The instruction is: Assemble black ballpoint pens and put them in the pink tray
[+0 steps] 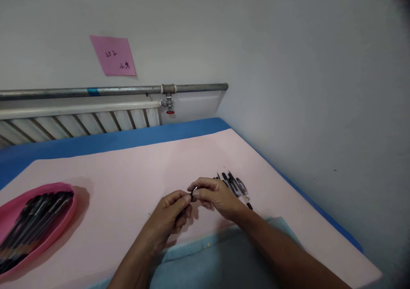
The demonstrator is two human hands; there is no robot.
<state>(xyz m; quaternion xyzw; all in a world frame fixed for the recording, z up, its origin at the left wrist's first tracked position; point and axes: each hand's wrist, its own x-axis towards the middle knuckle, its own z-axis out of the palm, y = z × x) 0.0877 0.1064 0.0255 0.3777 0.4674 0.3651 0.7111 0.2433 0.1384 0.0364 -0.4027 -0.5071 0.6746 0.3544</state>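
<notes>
Left hand (175, 211) and right hand (218, 195) both pinched on 1 small black piece (192, 193), fingertips nearly together, over pink sheet (128, 182). Loose pens (242, 187) just past right hand; more pens (40, 216) in pink bowl (69, 221), far left.

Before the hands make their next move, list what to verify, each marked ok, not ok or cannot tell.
1. Left hand pinching the black pen piece: ok, at thumb and fingertips.
2. Right hand on that piece: ok, fingertips meet the left's.
3. Piece undamaged: cannot tell, fingers cover most of it.
4. Loose pens all in view: not ok, the right hand partly hides the cluster.
5. Bundled pens inside the pink container: ok.
</notes>
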